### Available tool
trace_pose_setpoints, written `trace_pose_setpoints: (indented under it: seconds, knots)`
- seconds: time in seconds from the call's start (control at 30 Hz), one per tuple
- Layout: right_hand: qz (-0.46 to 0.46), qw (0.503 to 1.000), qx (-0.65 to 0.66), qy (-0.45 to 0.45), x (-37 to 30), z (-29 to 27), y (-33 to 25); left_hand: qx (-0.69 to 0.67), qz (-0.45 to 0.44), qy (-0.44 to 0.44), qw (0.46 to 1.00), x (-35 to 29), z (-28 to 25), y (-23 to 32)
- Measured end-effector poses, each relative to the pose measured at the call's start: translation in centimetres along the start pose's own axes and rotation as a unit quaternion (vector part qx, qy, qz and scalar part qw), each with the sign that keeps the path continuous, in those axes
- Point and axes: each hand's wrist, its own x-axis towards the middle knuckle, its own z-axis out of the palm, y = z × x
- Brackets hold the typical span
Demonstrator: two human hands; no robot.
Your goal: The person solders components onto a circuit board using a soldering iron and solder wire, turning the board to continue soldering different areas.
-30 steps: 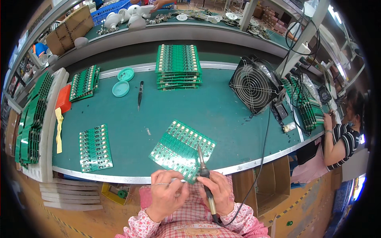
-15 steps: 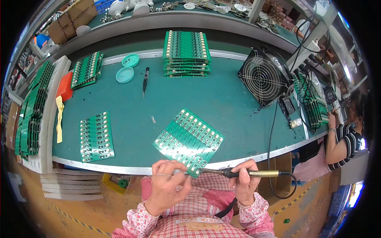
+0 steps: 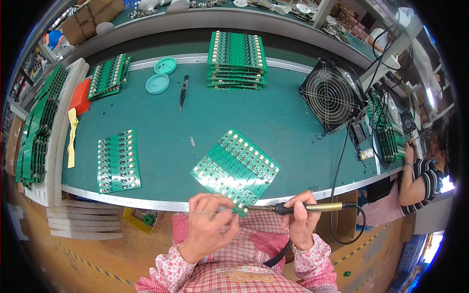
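Observation:
A green circuit board (image 3: 237,168) with rows of small parts lies turned at an angle, its near corner jutting over the table's front edge. My right hand (image 3: 302,222) grips a soldering iron (image 3: 320,207) with a gold-coloured handle, pointing left. The iron's tip meets the board's near corner, or comes very close to it. Just left of that corner, my left hand (image 3: 207,229) pinches a thin silvery solder wire (image 3: 204,212). Its fingertips are beside the board's edge; whether they touch it I cannot tell.
Another board (image 3: 118,161) lies at left. Stacked boards (image 3: 237,53) stand at the back, near teal round dishes (image 3: 157,84) and tweezers (image 3: 183,93). A black fan (image 3: 332,95) is at back right, with the iron's cable (image 3: 334,171) below. A co-worker (image 3: 422,178) sits at far right.
The whole view has shifted slightly, so the table's things sit a little differently. Both hands keep their grips, and the iron's tip stays at the board's near corner.

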Motion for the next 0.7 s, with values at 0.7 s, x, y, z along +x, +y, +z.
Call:
trace_pose_setpoints:
  seconds: [0.7]
  knots:
    - [-0.026, 0.999, -0.022, 0.012, 0.58, -0.27, 0.51, -0.014, 0.005, 0.02, 1.0, -0.24, 0.23, -0.23]
